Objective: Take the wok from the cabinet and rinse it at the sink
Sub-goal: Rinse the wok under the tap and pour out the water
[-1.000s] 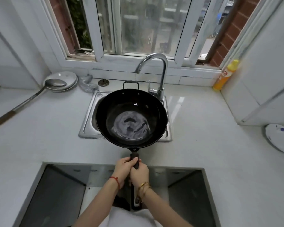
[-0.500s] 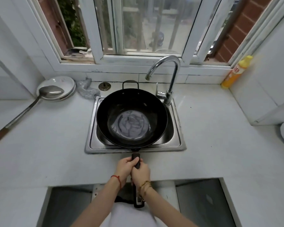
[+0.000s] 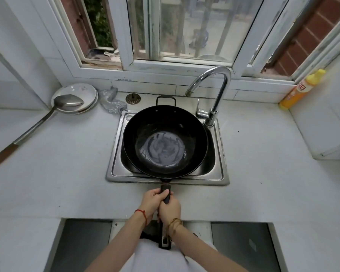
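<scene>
**Wok held over the sink**

On the pale grey desk (image 3: pixel 57 173), the round black metal wok (image 3: pixel 165 142) sits over the steel sink (image 3: pixel 114 154) under the chrome tap (image 3: pixel 216 91). Left hand (image 3: pixel 152 201) and right hand (image 3: pixel 169 210) clench its long dark handle (image 3: pixel 166 195), fingers (image 3: pixel 155 193) wrapped around, wok beyond them.

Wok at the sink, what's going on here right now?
A person grips the long handle of a black wok with both hands, left hand nearer the pan, right hand just behind it. The wok sits over the steel sink basin, covering most of it. The faucet spout points toward the wok's far rim, and no water is visibly running, so rinsing hasn't started.
</scene>
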Tool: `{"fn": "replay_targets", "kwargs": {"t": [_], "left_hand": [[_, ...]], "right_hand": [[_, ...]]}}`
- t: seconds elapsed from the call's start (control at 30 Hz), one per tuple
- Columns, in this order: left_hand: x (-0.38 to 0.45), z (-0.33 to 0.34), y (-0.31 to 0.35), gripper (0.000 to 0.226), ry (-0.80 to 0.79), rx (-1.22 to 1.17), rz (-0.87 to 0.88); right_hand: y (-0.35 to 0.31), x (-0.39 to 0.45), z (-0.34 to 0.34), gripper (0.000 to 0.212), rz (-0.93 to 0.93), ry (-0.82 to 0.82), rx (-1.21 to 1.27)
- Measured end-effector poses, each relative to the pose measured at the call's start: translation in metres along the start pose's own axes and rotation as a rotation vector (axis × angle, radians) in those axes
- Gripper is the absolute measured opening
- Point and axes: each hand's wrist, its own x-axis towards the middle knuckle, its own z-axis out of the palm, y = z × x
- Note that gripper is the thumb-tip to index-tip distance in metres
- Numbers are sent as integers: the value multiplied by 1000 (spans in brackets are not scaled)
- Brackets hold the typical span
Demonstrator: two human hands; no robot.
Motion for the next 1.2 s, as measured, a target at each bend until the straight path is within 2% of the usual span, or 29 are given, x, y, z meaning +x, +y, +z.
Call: {"fn": "replay_targets", "kwargs": {"t": [0.1,0.27,0.37,0.43,0.5,0.53,0.6,0.7,0.83,0.9,1.03,1.2], "left_hand": [[-2,1,1,21,7,9,-2],[-2,4,1,20,24,-46,-26],[-1,5,2,19,22,-66,-54],[-4,8,5,20,21,-83,-77],[-3,10,6,20,22,-84,-91],[-3,11,7,21,23,-83,-92],[-1,12,7,22,23,-122,-102],[-1,10,6,25,3,-168,-129],[-3,8,6,21,-79,-267,-160],[-4,8,7,21,-108,-314,-173],[-1,5,8,24,-150,-307,-199],[2,2,10,21,-178,-311,-242]], "right_hand": [[-2,3,-4,13,-9,-48,-95],[-8,12,-21,18,-111,-228,-358],[-14,21,-39,30,-99,-408,-486],[-23,28,-58,30,-65,-542,-532],[-36,34,-78,28,-64,-601,-545],[-42,42,-86,28,-97,-565,-568],[-53,62,-98,30,-218,-362,-635],[-73,88,-112,26,-362,-53,-512],[-119,115,-125,28,-492,101,-375],[-144,131,-128,35,-535,128,-345],[-181,171,-126,47,-543,75,-326],[-207,202,-121,39,-554,23,-388]]}}
